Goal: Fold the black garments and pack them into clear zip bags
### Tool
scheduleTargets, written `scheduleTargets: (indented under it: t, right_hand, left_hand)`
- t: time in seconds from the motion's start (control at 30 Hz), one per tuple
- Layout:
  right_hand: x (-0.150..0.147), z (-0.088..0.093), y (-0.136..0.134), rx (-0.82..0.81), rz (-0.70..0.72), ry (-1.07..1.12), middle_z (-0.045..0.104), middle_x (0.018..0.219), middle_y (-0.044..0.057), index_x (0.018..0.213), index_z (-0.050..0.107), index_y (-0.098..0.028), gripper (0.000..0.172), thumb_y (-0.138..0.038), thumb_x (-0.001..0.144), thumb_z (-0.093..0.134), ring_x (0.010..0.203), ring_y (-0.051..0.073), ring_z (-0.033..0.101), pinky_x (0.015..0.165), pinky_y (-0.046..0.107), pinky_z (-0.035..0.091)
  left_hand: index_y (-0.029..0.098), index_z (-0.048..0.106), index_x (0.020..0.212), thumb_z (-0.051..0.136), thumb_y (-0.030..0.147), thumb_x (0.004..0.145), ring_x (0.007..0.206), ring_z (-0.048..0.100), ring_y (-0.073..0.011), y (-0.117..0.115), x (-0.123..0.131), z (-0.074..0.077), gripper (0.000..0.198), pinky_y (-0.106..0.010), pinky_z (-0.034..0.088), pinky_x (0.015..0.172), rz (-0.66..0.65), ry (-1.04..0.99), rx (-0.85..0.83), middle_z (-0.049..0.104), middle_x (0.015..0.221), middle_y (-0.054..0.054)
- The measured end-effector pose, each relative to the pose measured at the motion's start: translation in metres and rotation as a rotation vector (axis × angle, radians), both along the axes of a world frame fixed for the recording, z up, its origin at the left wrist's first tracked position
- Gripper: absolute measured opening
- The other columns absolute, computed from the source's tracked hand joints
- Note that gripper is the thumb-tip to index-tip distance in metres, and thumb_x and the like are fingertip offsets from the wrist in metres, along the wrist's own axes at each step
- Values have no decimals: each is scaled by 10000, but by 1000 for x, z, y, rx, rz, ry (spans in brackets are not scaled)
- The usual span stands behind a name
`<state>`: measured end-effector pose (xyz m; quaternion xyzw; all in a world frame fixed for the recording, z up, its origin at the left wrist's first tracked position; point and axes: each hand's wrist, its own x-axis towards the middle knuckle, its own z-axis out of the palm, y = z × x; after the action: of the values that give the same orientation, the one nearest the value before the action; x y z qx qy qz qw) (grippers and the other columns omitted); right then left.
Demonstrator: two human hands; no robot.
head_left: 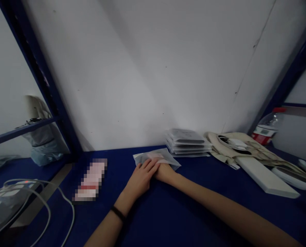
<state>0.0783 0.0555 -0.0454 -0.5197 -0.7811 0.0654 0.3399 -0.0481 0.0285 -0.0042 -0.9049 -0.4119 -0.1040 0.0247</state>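
A frosted, see-through plastic bag (173,160) lies on the blue tabletop (165,216) near the wall. At its near edge is my left hand (143,175), closed on the bag with its fingers over the top; the thumb is hidden. That hand also overlaps my right hand (163,170), whose wrist comes in from the right. The right fingers are covered by the bag and the left hand, so their grip does not show. Something pale and pinkish shows hazily through the plastic; I cannot make it out. A dark band circles my left wrist.
Several flat frosted packets (187,142) are stacked behind the bag, beside a beige cloth bag (214,142). A white slab-like box (267,178) and a red-capped bottle (267,127) are at right. A blurred-out pink object (92,180) and white cables (48,206) lie left.
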Motion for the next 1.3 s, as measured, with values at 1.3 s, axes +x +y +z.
scheduleTargets:
  t: [1.3]
  right_hand:
    - [44,22,-18,541,509,-237,641,1053,92,1039,609,-173,361,-68,809,351,979,192,573,826,369,484]
  left_hand:
    - [165,428,1114,526,416,766,1029,493,-252,-9,-15,16,440,-333,429,768,601,-368,-65,480,1106,-117]
